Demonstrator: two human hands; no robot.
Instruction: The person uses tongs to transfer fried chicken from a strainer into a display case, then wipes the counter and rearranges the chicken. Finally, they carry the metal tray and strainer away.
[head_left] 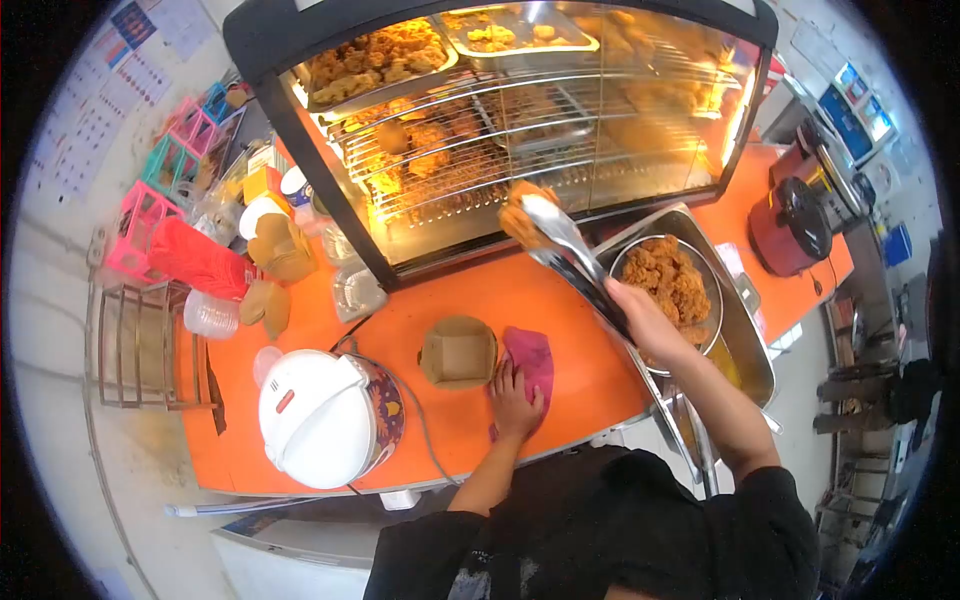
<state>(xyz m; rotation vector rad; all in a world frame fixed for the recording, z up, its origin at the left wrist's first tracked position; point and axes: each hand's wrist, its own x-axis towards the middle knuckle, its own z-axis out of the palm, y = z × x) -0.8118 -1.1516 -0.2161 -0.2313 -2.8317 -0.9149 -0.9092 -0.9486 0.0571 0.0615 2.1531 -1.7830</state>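
My right hand [645,322] is closed around metal tongs [563,232], which reach up toward the front of the display warmer. A piece of fried chicken [522,212] is pinched at the tongs' tips. My left hand [517,402] lies open on a pink cloth [532,362], its fingertips close to a brown paper food box [458,362]. The box stands unfolded at the top, and its bottom shows. Below my right hand, more fried chicken [668,282] fills a round metal strainer [714,300] set in a steel tray [752,350].
The lit glass display warmer [395,265] holds trays and racks of fried pieces. A white rice cooker [315,415] with a cable stands left on the orange table [430,300]. Paper boxes [278,245] and plastic baskets [140,235] crowd the far left. At right sits a red cooker [788,225].
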